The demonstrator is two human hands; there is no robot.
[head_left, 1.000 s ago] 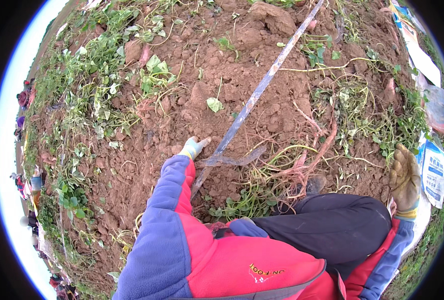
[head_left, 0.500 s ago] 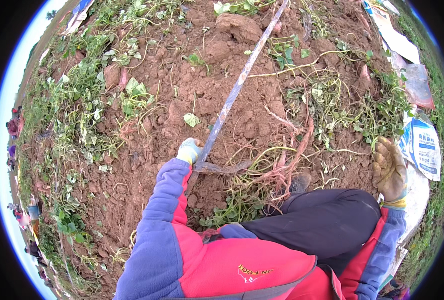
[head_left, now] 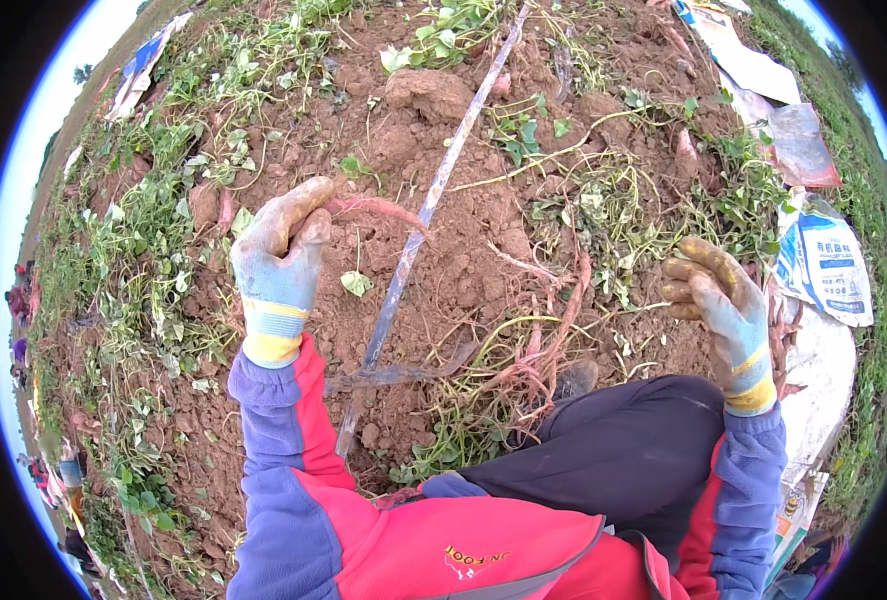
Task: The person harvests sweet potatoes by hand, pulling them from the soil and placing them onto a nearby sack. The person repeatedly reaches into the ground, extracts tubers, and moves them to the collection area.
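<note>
My left hand [head_left: 279,265], in a soiled blue-and-yellow work glove, is raised over the soil on the left. Its fingers and thumb pinch one end of a slender reddish sweet potato [head_left: 379,208], whose thin tip points right, over the pole. A long, straight, dirt-streaked pole [head_left: 432,205] lies on the ground between my hands, with a dark flat crosspiece [head_left: 394,375] near its close end. My right hand [head_left: 719,305], gloved alike, hovers beside the white sacks with curved fingers apart and nothing visible in them. Uprooted reddish roots [head_left: 564,330] on vines lie near my bent leg.
White sacks [head_left: 829,375] and a blue-and-white printed bag [head_left: 826,262] line the right side. Cut leafy vines [head_left: 164,240] cover the left. Clods [head_left: 429,92] and a pink sweet potato [head_left: 686,145] lie farther off. Other people stand at the far left edge.
My left hand has come up from the crosspiece end of the pole and now holds a slender sweet potato. My right hand has moved up and left, its fingers now curved.
</note>
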